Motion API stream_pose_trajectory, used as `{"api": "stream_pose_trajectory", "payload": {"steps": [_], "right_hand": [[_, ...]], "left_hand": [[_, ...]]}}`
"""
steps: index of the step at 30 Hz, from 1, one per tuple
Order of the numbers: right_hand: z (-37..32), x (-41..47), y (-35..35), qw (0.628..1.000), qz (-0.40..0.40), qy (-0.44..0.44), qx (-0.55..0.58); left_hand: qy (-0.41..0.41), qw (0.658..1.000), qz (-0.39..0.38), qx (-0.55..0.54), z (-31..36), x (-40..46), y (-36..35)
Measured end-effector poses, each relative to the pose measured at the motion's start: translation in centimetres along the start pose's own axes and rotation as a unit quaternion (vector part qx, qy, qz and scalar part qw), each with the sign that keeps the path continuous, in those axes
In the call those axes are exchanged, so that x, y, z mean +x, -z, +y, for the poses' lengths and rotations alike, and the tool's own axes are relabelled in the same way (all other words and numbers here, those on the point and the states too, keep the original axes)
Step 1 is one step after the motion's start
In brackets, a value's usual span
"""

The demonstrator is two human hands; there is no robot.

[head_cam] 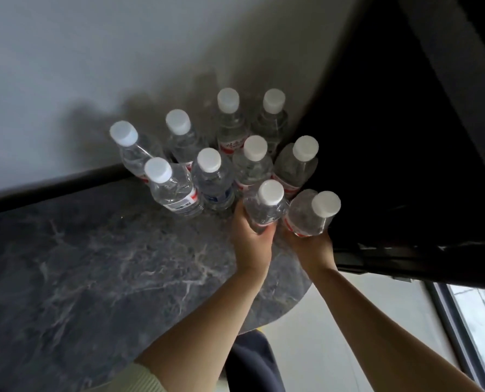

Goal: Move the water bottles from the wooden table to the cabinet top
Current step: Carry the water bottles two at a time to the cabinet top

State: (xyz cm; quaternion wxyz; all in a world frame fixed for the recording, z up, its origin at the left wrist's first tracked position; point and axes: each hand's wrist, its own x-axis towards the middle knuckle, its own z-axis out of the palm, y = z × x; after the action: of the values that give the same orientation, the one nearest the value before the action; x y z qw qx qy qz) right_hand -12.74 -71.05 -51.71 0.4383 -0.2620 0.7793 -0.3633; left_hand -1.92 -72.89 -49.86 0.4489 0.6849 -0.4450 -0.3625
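Now both hands come in at five o'clock, left hand (251, 239) and right hand (309, 244) each wrapped around a water bottle (265, 210) on the marble cabinet top (94, 264), and a careless nudge could topple the packed cluster (213, 176).

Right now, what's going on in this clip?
A person is adding water bottles to a group on a dark marbled cabinet top, in the corner by a grey wall. The left hand grips one bottle and the right hand grips another, both at the near edge of the group. Eight more white-capped bottles already stand upright behind them in rough rows. Whether the two held bottles touch the surface yet is unclear.
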Motion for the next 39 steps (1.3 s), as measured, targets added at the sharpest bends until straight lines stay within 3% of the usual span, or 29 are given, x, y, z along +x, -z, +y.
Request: {"api": "stream_pose_trajectory", "payload": {"steps": [8, 15, 23, 30, 34, 39], "right_hand": [[-0.4, -0.3, 0.5, 0.998, -0.048, 0.033, -0.032], [-1.4, -5.1, 1.4, 0.998, -0.029, 0.058, -0.01], [-6.4, -9.6, 3.9, 0.998, 0.008, 0.042, -0.052], [-14.8, -15.4, 7.4, 0.989, 0.04, 0.097, -0.101], [-20.8, -19.4, 10.3, 0.958, 0.091, 0.187, -0.196], [-26.1, -23.4, 11.9, 0.888, 0.107, 0.264, -0.36]], "left_hand": [[0.026, 0.996, -0.083, 0.018, 0.1, 0.2, 1.4], [0.041, 0.983, -0.167, 0.058, 1.6, -0.8, 5.3], [-0.048, 0.972, -0.199, 0.111, 7.6, -0.5, 10.6], [-0.108, 0.945, -0.268, 0.15, 17.2, 0.4, 14.3], [-0.179, 0.913, -0.295, 0.217, 22.7, 0.9, 17.2], [-0.274, 0.856, -0.299, 0.321, 26.6, 1.3, 21.6]]}}
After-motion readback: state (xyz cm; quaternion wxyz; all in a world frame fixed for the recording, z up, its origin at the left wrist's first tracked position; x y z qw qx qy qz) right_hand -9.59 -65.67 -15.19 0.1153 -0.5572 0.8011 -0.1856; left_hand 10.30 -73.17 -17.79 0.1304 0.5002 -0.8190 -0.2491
